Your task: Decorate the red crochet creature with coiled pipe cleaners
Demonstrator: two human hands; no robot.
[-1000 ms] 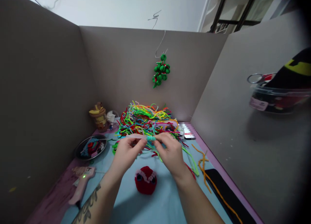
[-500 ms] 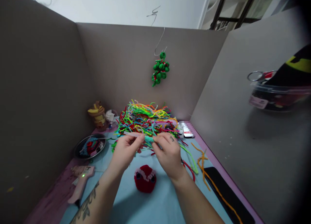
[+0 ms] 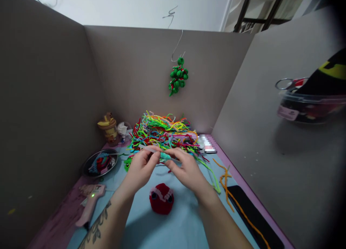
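Right hand (image 3: 186, 166) is loosening around the turquoise coil (image 3: 165, 156), mid-frame
Thumb and finger are parting — contact I cannot tell — while the left hand (image 3: 142, 167) is pinching the pale stick (image 3: 146, 147), apparently steadying a regrip.

This looked like a small handicraft work booth, walled on 3 sides by grey panels (image 3: 129, 72) that stopped short of the white surface above. Craft supplies showed it: a heap of coloured fuzzy strands (image 3: 164, 128) at the back, a pink glue gun (image 3: 90, 205) with its green light lit, a dark bowl (image 3: 87, 164) of knit-like pieces, a red stuffed figure (image 3: 162, 205) on blue cloth (image 3: 183, 223), and a clear tub (image 3: 305, 112) against the right-hand panel.
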